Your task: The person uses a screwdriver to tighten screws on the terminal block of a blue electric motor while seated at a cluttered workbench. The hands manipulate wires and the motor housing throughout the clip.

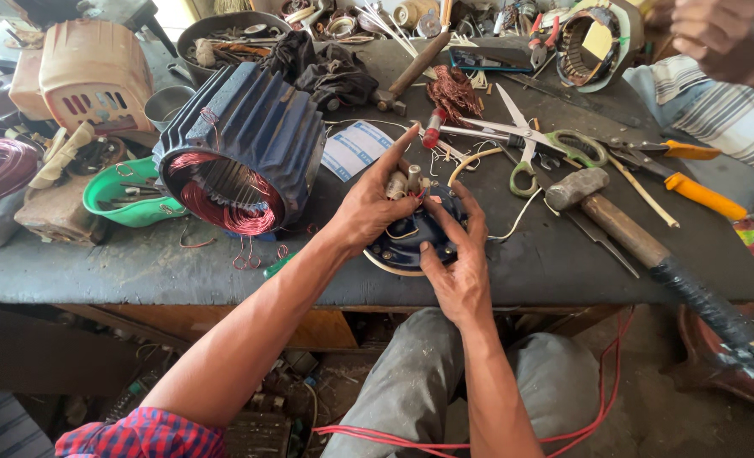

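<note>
My left hand (375, 203) grips the top of a small dark blue round motor part (411, 237) at the near edge of the workbench, thumb and fingers around its pale metal terminals (404, 181). From below, my right hand (457, 259) holds the same part, fingers over its right rim, where thin wires (512, 222) trail off. Left of my hands lies a large blue finned motor housing (245, 136) on its side, with copper windings (224, 199) showing in its open end.
Scissors with green handles (529, 144), a hammer (627, 233), yellow-handled tools (690, 174) and a wooden-handled tool (415, 68) lie on the dark bench (139, 263). A green bowl (110, 199) and an orange cover (93, 72) stand left. Another person's hand (716, 38) is top right.
</note>
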